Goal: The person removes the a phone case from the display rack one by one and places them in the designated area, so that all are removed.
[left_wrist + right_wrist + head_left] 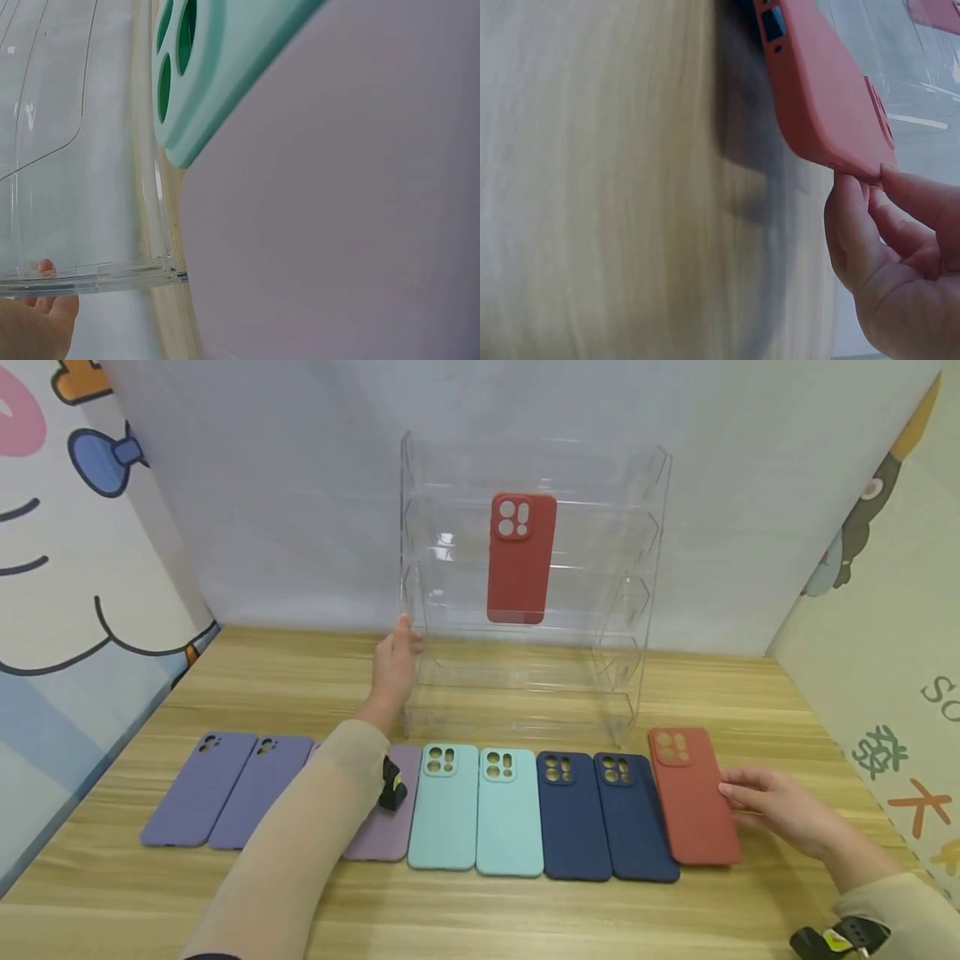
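Observation:
In the head view my right hand pinches the right edge of a red phone case. The right wrist view shows that case raised off the tabletop, with thumb and fingers of the right hand at its edge. My left hand grips the left side of a clear tiered display rack; in the left wrist view the fingers of the left hand are on both sides of its panel edge. Another red phone case leans upright on an upper tier of the rack.
In front of the rack lies a row of phone cases: bluish-purple ones, mauve partly hidden by my left forearm, mint and navy. They rest on a wooden table. Printed panels flank it, and a pale backdrop hangs behind.

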A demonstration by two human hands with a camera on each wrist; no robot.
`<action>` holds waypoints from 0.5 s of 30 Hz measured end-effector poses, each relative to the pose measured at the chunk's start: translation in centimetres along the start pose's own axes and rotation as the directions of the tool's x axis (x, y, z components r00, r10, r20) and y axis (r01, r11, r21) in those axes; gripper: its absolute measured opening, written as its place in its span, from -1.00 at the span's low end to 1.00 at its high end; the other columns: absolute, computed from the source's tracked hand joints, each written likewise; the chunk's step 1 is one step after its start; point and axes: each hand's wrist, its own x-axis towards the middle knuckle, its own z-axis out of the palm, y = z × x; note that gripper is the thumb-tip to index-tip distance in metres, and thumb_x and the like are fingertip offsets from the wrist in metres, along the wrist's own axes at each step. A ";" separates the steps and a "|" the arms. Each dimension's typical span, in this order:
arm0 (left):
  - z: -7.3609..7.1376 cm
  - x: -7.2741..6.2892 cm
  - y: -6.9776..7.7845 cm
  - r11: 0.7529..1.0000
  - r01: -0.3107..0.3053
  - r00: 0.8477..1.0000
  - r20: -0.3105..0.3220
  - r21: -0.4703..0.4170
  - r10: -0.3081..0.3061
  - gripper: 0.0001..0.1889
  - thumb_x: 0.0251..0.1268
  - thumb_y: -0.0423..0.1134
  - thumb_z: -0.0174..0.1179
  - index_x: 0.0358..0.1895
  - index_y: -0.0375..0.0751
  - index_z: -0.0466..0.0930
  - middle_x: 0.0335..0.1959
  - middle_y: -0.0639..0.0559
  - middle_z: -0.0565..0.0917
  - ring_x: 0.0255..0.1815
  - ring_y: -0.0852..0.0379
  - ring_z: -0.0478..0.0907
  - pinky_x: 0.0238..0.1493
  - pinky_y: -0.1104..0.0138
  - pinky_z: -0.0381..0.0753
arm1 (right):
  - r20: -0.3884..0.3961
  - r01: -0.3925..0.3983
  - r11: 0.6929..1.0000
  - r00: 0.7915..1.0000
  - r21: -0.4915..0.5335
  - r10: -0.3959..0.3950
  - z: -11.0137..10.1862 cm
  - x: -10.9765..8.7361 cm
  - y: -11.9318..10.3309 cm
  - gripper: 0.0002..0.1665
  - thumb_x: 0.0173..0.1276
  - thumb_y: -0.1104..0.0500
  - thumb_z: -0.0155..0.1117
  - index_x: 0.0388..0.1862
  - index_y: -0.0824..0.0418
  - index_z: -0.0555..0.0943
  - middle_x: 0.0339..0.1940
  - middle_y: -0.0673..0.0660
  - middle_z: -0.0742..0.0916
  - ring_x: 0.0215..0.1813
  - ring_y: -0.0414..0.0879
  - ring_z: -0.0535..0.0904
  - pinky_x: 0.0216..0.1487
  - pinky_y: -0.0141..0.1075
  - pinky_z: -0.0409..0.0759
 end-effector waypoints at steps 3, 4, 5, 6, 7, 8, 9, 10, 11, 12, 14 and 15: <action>0.0 0.1 -0.1 1.000 0.013 1.000 0.001 0.001 -0.013 -0.25 0.42 0.26 -0.43 0.02 -0.37 0.51 0.08 -0.20 0.56 0.05 -0.11 0.51 0.16 0.00 0.36 | 0.020 -0.037 0.999 0.999 0.020 0.037 -0.4 -0.2 0.5 -0.40 0.49 0.24 -0.06 0.16 0.80 0.11 -0.10 0.02 0.64 -0.10 -0.25 0.60 -0.08 -0.26 0.60; 0.0 0.1 -0.1 1.000 0.014 1.000 0.002 0.000 -0.014 -0.25 0.42 0.27 -0.42 0.02 -0.37 0.52 0.07 -0.20 0.57 0.05 -0.11 0.51 0.16 0.00 0.37 | 0.021 -0.055 0.998 0.998 0.024 0.054 -0.6 -0.3 0.6 -0.40 0.49 0.24 -0.06 0.16 0.79 0.11 -0.10 0.02 0.64 -0.10 -0.25 0.60 -0.08 -0.26 0.60; 0.0 0.1 -0.1 1.000 0.014 1.000 0.002 -0.001 -0.014 -0.25 0.42 0.26 -0.42 0.01 -0.37 0.52 0.07 -0.21 0.56 0.05 -0.11 0.51 0.16 0.00 0.37 | 0.024 -0.071 0.997 0.997 0.030 0.071 -0.7 -0.4 0.7 -0.39 0.49 0.23 -0.06 0.16 0.79 0.12 -0.10 0.03 0.64 -0.10 -0.24 0.60 -0.07 -0.25 0.60; 0.1 0.1 -0.1 1.000 0.015 1.000 -0.001 -0.001 -0.015 -0.25 0.42 0.26 -0.42 0.01 -0.37 0.52 0.06 -0.21 0.57 0.05 -0.12 0.51 0.15 0.01 0.37 | 0.024 -0.084 0.996 0.996 0.033 0.083 -0.8 -0.4 0.8 -0.39 0.49 0.22 -0.06 0.17 0.79 0.10 -0.10 0.03 0.64 -0.10 -0.24 0.60 -0.07 -0.25 0.59; 0.1 0.1 -0.1 1.000 0.014 1.000 0.000 -0.005 -0.014 -0.25 0.43 0.25 -0.42 0.01 -0.39 0.52 0.06 -0.22 0.57 0.05 -0.12 0.51 0.15 0.01 0.37 | 0.024 -0.096 0.995 0.995 0.037 0.095 -0.9 -0.5 0.9 -0.38 0.49 0.21 -0.06 0.18 0.79 0.10 -0.10 0.04 0.64 -0.10 -0.24 0.60 -0.06 -0.24 0.59; 0.1 0.1 0.0 1.000 0.013 1.000 0.001 -0.007 -0.013 -0.25 0.43 0.25 -0.41 0.01 -0.39 0.52 0.07 -0.22 0.56 0.05 -0.12 0.51 0.16 0.00 0.37 | 0.026 -0.103 0.994 0.994 0.041 0.102 -1.0 -0.6 1.0 -0.36 0.49 0.21 -0.06 0.19 0.79 0.08 -0.10 0.04 0.63 -0.09 -0.24 0.60 -0.06 -0.24 0.59; 0.1 0.1 0.0 1.000 0.012 1.000 0.000 -0.009 -0.012 -0.25 0.43 0.25 -0.41 0.01 -0.40 0.52 0.08 -0.22 0.56 0.05 -0.13 0.51 0.16 0.00 0.37 | 0.026 -0.110 0.993 0.994 0.044 0.109 -1.1 -0.6 1.0 -0.35 0.49 0.21 -0.06 0.19 0.79 0.07 -0.10 0.04 0.63 -0.09 -0.23 0.60 -0.05 -0.24 0.59; 0.1 0.1 0.0 1.000 0.011 1.000 -0.001 -0.008 -0.011 -0.26 0.44 0.24 -0.41 0.01 -0.40 0.52 0.08 -0.22 0.55 0.05 -0.13 0.51 0.16 0.00 0.37 | 0.033 -0.104 0.994 0.994 0.043 0.103 -1.2 -0.7 1.1 -0.35 0.49 0.21 -0.06 0.18 0.80 0.06 -0.08 0.06 0.63 -0.09 -0.23 0.60 -0.05 -0.23 0.59; 0.1 0.1 0.0 1.000 0.013 1.000 -0.003 -0.009 -0.013 -0.26 0.44 0.23 -0.40 0.00 -0.40 0.52 0.09 -0.22 0.55 0.05 -0.13 0.51 0.16 0.00 0.37 | 0.036 -0.106 0.993 0.994 0.045 0.104 -1.2 -0.7 1.2 -0.35 0.49 0.21 -0.06 0.18 0.80 0.06 -0.08 0.08 0.63 -0.09 -0.22 0.60 -0.05 -0.23 0.59; 0.1 0.1 0.0 1.000 0.014 1.000 -0.005 -0.010 -0.014 -0.27 0.44 0.23 -0.40 0.00 -0.40 0.52 0.09 -0.22 0.55 0.04 -0.13 0.52 0.15 0.00 0.38 | 0.037 -0.105 0.993 0.994 0.044 0.104 -1.3 -0.8 1.3 -0.34 0.49 0.21 -0.05 0.18 0.81 0.05 -0.07 0.08 0.63 -0.09 -0.22 0.60 -0.05 -0.23 0.59; 0.1 0.1 0.0 1.000 0.011 1.000 -0.007 -0.009 -0.012 -0.27 0.44 0.23 -0.40 0.00 -0.39 0.53 0.08 -0.22 0.55 0.04 -0.12 0.52 0.15 0.01 0.38 | 0.042 -0.108 0.993 0.993 0.040 0.106 -1.3 -0.8 1.4 -0.34 0.49 0.21 -0.05 0.18 0.81 0.05 -0.06 0.10 0.63 -0.09 -0.21 0.60 -0.05 -0.23 0.59; 0.1 0.1 0.0 1.000 0.011 1.000 -0.009 -0.009 -0.011 -0.27 0.44 0.23 -0.39 -0.01 -0.39 0.53 0.08 -0.22 0.56 0.04 -0.12 0.52 0.15 0.01 0.38 | 0.045 -0.111 0.993 0.993 0.038 0.109 -1.2 -0.7 1.4 -0.34 0.49 0.21 -0.05 0.18 0.81 0.05 -0.06 0.11 0.63 -0.09 -0.21 0.60 -0.05 -0.22 0.59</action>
